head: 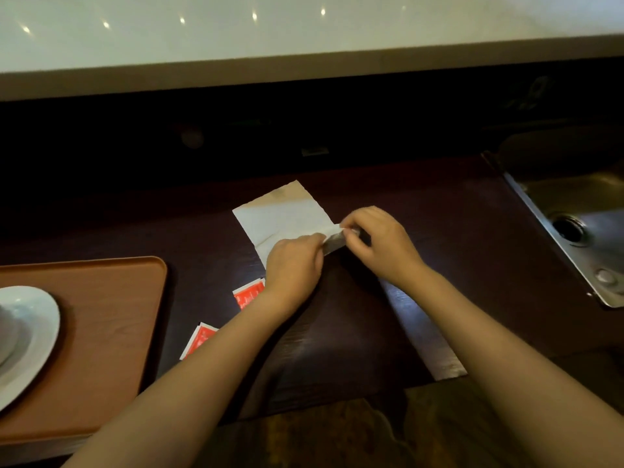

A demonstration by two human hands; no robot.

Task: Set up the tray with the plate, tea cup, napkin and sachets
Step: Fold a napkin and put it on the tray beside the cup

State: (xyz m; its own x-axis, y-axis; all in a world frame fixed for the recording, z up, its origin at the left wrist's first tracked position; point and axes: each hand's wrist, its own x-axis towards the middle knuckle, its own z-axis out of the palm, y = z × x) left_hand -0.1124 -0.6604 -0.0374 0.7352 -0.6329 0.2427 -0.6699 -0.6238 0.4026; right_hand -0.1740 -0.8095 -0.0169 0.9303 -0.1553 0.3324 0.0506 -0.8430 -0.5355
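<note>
A white paper napkin (283,214) lies on the dark wooden counter, its near right corner lifted. My left hand (293,265) and my right hand (378,244) both pinch that lifted edge between fingers and thumb. Two red sachets lie on the counter under my left forearm: one (248,293) by the wrist, the other (199,337) nearer the tray, both partly hidden. A brown tray (111,315) sits at the left and carries a white plate (37,339). On the plate stands a tea cup (5,332), cut off by the frame's left edge.
A steel sink (574,224) with a drain is set into the counter at the right. A raised pale ledge (304,38) runs along the back above a dark recess. The counter's front edge is just below my forearms.
</note>
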